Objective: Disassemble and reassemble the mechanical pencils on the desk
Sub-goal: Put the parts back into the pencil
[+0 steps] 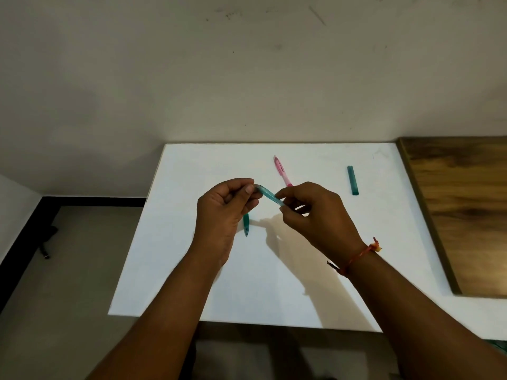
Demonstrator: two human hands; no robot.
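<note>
Both ends pinched | left hand (227, 207), right hand (318, 218) | translucent blue pencil barrel (270, 195) (slim, tubular)

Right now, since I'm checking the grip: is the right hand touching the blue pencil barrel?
Touching. The head view shows the right hand pinching the lower end of the blue pencil barrel; the left hand pinches its other end.

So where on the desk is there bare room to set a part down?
Bare: the white desk left of the left hand, its near edge below the wrists, and right of the teal tube. Crowded: the middle: right hand, teal barrel, pink pencil, teal tip piece.
</note>
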